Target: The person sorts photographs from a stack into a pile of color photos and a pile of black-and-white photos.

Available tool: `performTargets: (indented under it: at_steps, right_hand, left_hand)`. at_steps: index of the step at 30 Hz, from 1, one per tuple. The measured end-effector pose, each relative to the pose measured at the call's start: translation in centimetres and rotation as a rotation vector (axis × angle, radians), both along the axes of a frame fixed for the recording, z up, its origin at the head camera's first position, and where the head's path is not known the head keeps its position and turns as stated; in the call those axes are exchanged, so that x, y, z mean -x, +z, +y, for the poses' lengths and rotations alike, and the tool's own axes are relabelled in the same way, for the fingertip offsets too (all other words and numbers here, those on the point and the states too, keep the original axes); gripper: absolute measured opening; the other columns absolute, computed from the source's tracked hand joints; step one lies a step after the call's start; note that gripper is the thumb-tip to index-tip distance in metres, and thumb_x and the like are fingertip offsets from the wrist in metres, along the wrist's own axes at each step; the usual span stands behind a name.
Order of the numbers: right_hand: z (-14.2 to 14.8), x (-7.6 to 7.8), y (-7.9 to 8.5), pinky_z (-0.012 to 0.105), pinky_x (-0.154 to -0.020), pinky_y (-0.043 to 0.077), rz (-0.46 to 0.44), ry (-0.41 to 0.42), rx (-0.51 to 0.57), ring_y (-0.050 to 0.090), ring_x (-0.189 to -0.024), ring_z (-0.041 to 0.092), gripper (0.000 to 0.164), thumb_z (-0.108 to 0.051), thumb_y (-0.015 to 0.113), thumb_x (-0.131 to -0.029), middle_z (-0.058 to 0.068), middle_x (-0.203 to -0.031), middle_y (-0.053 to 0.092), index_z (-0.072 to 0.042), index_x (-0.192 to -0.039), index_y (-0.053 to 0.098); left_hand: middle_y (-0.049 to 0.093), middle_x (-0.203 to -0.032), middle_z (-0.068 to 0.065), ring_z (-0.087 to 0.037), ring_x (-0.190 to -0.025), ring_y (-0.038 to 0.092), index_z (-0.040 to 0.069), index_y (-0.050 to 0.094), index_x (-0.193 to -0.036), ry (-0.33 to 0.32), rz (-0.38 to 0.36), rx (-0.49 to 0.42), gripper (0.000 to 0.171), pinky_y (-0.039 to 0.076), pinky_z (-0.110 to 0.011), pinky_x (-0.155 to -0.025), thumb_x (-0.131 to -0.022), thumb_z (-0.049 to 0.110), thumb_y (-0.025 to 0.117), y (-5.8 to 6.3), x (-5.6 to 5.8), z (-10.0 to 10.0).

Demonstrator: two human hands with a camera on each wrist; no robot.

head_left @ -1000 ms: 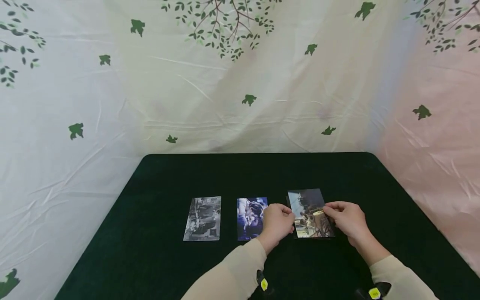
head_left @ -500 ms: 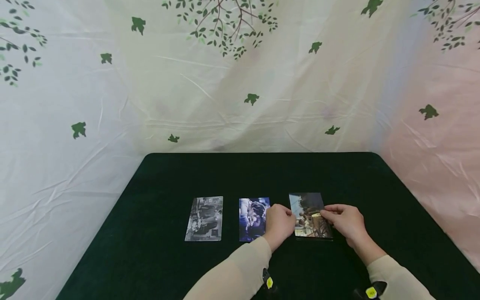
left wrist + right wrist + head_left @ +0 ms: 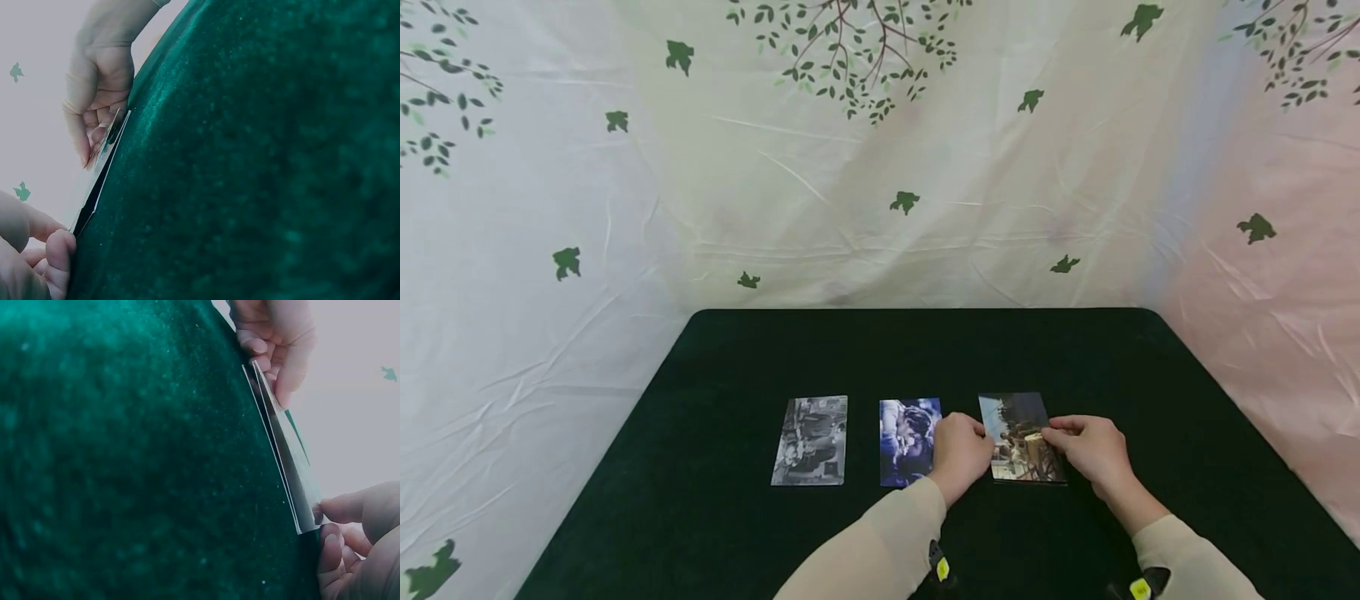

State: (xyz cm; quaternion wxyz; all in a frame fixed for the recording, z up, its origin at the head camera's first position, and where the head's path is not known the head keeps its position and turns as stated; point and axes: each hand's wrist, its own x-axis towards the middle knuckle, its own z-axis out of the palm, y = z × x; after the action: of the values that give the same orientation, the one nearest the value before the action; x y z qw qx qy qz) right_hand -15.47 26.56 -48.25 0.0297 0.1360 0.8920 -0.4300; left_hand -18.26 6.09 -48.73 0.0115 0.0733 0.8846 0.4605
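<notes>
Three picture cards lie in a row in the head view. My hands hold a colour photo card (image 3: 1017, 429) with blue sky and a crowded scene at the right end. My left hand (image 3: 961, 454) pinches its left edge, while the right hand (image 3: 1093, 450) pinches the right edge between thumb and fingers. In the right wrist view a second thin card (image 3: 273, 453) lies beneath, with a narrow gap between the two. Left of them are a blue-violet photo card (image 3: 906, 442), partly covered by my left hand, and a black-and-white photo card (image 3: 809, 442).
A dark green cloth covers the table (image 3: 700, 533), and its far edge runs in front of a pale curtain (image 3: 820, 208) printed with leaves and birds. Each sleeved wrist carries a dark strap with a yellow tag (image 3: 942, 569).
The held photo card has come down and slightly toward me, now nearly lined up with the card under it. Both hands stayed on its edges. The other two cards lie where they were.
</notes>
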Motion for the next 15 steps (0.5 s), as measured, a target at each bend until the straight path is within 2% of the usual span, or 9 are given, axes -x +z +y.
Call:
performTargets:
  at_steps: [15]
  right_hand:
    - [0.03, -0.13, -0.29, 0.032, -0.065, 0.048, -0.007, 0.012, -0.033, 0.060, -0.086, 0.022, 0.036, -0.028, 0.065, -0.092, 0.016, -0.109, 0.063, -0.001, -0.115, 0.065]
  left_hand:
    - [0.069, -0.084, -0.001, -0.010, -0.074, 0.059, 0.006, 0.076, -0.082, -0.015, 0.012, 0.000, 0.005, 0.050, -0.029, -0.066, -0.079, 0.009, 0.073, -0.50, 0.05, 0.04]
